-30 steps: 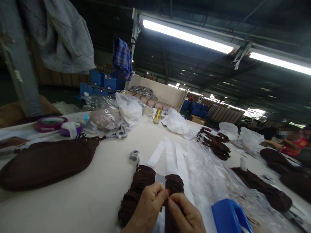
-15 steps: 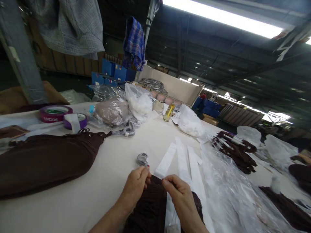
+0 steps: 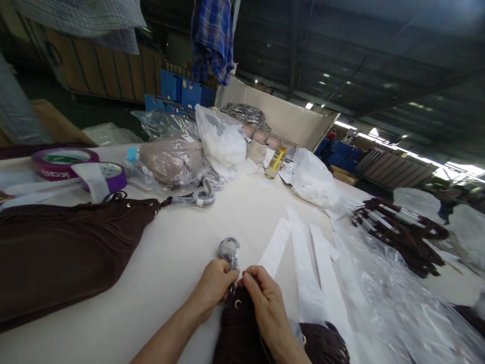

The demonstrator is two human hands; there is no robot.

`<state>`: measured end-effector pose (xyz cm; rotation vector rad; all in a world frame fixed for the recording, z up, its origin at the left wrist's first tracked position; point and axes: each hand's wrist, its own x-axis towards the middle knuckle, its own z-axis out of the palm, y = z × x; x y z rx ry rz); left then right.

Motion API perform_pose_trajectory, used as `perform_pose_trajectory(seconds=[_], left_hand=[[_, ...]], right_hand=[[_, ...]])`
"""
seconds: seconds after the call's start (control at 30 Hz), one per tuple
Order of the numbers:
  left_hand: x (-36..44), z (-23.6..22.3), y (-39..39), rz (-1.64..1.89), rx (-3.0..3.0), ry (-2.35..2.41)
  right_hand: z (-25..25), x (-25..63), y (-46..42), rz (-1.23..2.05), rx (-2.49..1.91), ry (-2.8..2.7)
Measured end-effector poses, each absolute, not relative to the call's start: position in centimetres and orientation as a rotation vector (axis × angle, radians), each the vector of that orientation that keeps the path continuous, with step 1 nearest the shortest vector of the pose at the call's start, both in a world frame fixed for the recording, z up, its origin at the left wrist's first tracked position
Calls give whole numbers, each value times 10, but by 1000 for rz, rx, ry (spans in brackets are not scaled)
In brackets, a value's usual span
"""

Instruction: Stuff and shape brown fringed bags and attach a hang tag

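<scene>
Dark brown garment point(image 3: 242, 328), purple tape rolls point(image 3: 62, 163), blue plaid shirt point(image 3: 212, 35), white paper strips point(image 3: 303, 253).

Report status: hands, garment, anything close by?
Both hands, left and right, pinching dark brown garment at its eyelet. Small tape roll just beyond. White strips alongside.

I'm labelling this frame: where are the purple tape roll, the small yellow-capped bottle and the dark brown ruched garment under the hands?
Purple tape roll point(image 3: 60, 163): head view, outer band.
Small yellow-capped bottle point(image 3: 275, 165): head view, body.
Dark brown ruched garment point(image 3: 239, 331): head view, fabric below the metal ring.
</scene>
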<state>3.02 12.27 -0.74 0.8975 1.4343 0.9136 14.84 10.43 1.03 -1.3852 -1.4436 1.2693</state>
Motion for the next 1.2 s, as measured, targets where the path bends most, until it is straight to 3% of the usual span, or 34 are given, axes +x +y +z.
perform_pose_trajectory(seconds=[0.27,0.5,0.67,1.2], left_hand=[[27,-9,122,1018,741,1330],[29,-13,122,1037,676,1340],[30,-11,121,1060,606,1316],[31,-20,116,1131,575,1380]], right_hand=[[11,152,103,1301,-1421,-1520],[10,153,102,1123,-1331,-1819],[8,152,105,1289,-1420,-1656],[-2,157,107,1164,-1550,-1712]])
